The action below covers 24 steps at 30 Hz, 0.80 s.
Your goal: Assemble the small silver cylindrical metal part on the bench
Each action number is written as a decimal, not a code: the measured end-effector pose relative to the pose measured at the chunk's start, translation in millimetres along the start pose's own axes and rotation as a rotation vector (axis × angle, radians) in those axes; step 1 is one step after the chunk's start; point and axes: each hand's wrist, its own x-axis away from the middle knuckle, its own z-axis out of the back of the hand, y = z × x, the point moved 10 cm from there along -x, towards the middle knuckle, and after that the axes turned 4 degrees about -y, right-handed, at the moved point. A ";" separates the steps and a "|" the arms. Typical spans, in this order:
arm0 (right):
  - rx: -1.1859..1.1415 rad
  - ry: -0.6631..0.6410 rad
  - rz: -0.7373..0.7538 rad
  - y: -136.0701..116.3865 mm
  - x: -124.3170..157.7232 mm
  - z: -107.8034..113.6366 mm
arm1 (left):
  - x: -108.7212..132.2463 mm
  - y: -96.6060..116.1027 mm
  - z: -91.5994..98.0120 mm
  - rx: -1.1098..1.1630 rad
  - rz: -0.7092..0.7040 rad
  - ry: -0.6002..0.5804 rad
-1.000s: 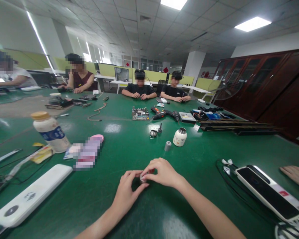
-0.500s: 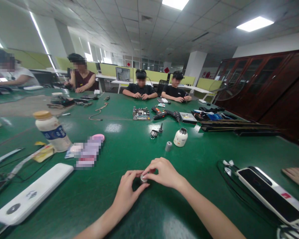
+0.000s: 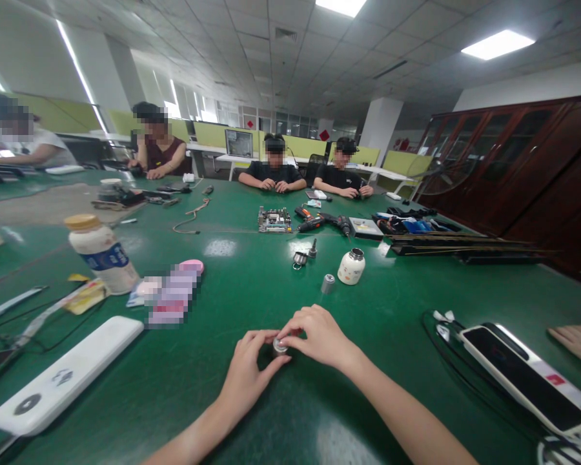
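Both hands meet over the green table (image 3: pixel 252 284) around a small silver round part (image 3: pixel 279 347). My left hand (image 3: pixel 248 374) curls under it from the left, thumb and fingertips pinching it. From the right, my right hand (image 3: pixel 319 336) closes its fingertips on the part's top. Most of the part is hidden by my fingers. Just beyond my hands stand a small grey metal cylinder (image 3: pixel 327 283) and a little white jar (image 3: pixel 351 267) with a metal rim.
A white flat device (image 3: pixel 65 376) and a milk bottle (image 3: pixel 101 253) lie to the left, a phone (image 3: pixel 523 374) with cables to the right. Another person's fingers (image 3: pixel 578 339) rest at the right edge. Drills (image 3: pixel 319 223) and a circuit board (image 3: pixel 274 220) sit mid-table; several people sit opposite.
My hands stay pinched on the small part; only slight finger shifts show. The view has drifted a little.
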 end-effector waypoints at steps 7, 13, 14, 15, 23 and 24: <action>-0.004 0.056 -0.038 2.4 -0.7 -3.0 | -0.3 1.4 1.3 -0.008 -0.011 0.012; -0.042 0.071 -0.027 2.9 -0.7 -5.2 | -0.3 3.0 2.0 -0.009 -0.021 0.020; -0.053 0.072 -0.020 2.5 -0.7 -4.7 | -0.1 3.1 2.2 -0.011 -0.022 0.021; -0.063 0.071 -0.013 2.0 -0.7 -3.8 | 0.1 3.2 2.3 -0.013 -0.024 0.021; -0.133 0.104 -0.022 21.4 -1.3 22.3 | -0.2 -3.3 -0.9 0.010 0.032 -0.007; -0.124 0.107 -0.041 29.8 -2.0 23.5 | -0.4 -4.1 -1.2 0.015 0.042 -0.010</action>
